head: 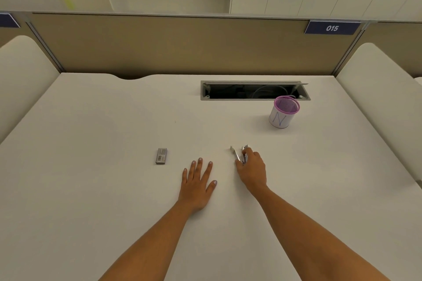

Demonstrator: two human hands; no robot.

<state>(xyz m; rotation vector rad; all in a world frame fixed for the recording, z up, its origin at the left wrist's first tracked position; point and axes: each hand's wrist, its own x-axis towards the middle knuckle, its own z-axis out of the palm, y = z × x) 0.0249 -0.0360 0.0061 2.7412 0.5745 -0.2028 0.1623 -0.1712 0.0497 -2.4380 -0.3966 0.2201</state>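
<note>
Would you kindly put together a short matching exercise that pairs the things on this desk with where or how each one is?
Things:
1. stapler
2. small grey box
3. pink mesh cup
4. left hand

Places or states:
A. flat on the desk, holding nothing
B. upright beside the open cable hatch
C. gripped by the right hand
D. lying alone, left of both hands

Pairs: 1-C, 2-D, 3-B, 4-A

Open desk (114,189), cup (283,113) right, likely staple box (161,156)
</note>
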